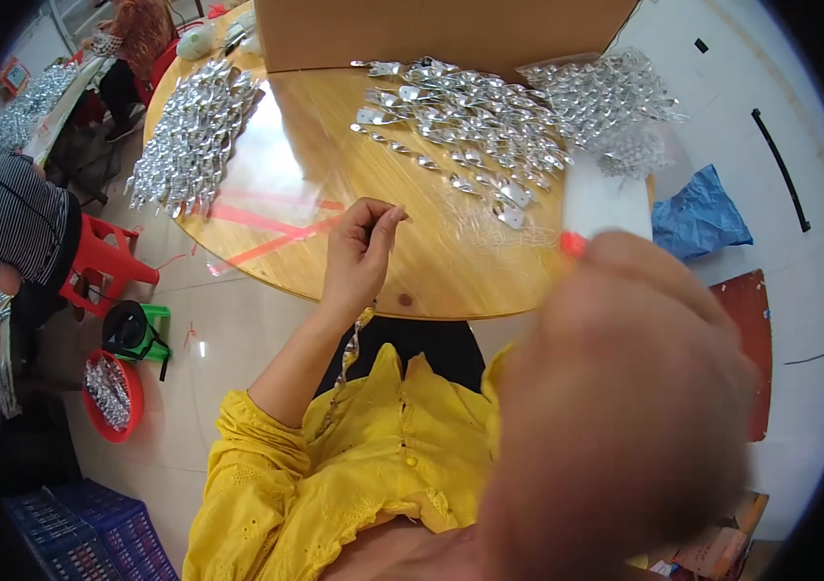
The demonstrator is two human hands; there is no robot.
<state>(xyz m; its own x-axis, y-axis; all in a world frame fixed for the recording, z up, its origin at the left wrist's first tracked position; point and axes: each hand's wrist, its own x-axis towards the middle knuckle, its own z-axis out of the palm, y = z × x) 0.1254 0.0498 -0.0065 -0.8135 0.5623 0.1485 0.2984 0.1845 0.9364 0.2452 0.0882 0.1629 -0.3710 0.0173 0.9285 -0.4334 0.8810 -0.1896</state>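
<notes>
My left hand (363, 247) is above the table's near edge, its fingers curled and the thumb pressed to the index finger. A twisted silver strip (350, 353) hangs from behind that wrist down over my yellow top; its upper end is hidden by the hand. My right hand (639, 339) is raised close to the camera on the right, badly blurred, and its fingers cannot be made out. A bright red-orange patch (575, 244) shows at its upper left edge. Beyond the hands, many twisted silver strips (470, 116) lie on the round wooden table (325, 136).
Another pile of silver strips (194, 136) covers the table's left side. A cardboard box (431, 34) stands at the back. Clear threads (494, 232) and red tape (276, 242) lie on the tabletop. At left, a person in stripes (19, 218) sits on a red stool (102, 261).
</notes>
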